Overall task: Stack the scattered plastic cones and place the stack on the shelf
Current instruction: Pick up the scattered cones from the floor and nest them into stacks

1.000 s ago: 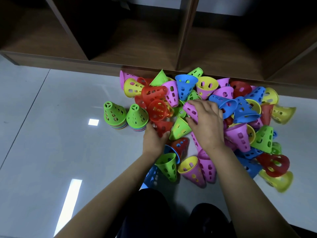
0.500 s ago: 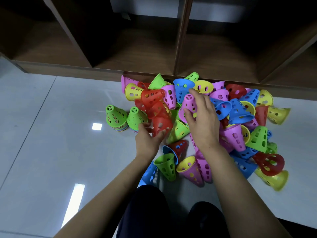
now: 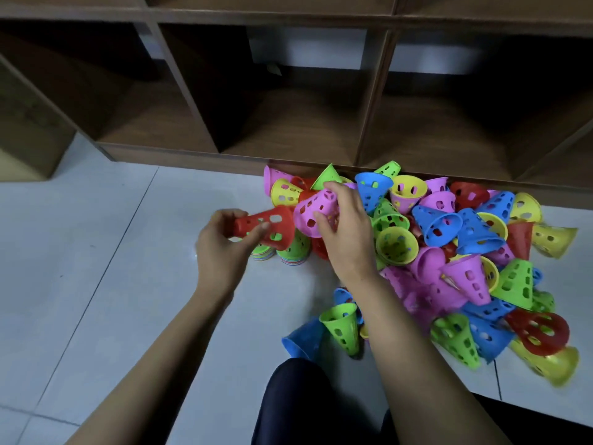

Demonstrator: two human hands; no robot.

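Left of the cone pile [image 3: 449, 252], the left hand [image 3: 224, 248] grips a red cone [image 3: 269, 228]; the right hand [image 3: 345, 232] grips a pink cone [image 3: 313, 210].

Pale glossy floor tiles [image 3: 96, 300], crossed by thin dark grout lines [image 3: 112, 261].

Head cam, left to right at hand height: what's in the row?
left hand → red cone → pink cone → right hand → blue cone → yellow cone at the pile's right edge

red cone [image 3: 268, 229], pink cone [image 3: 316, 209], brown shelf [image 3: 288, 130], multicoloured pile [image 3: 465, 252]
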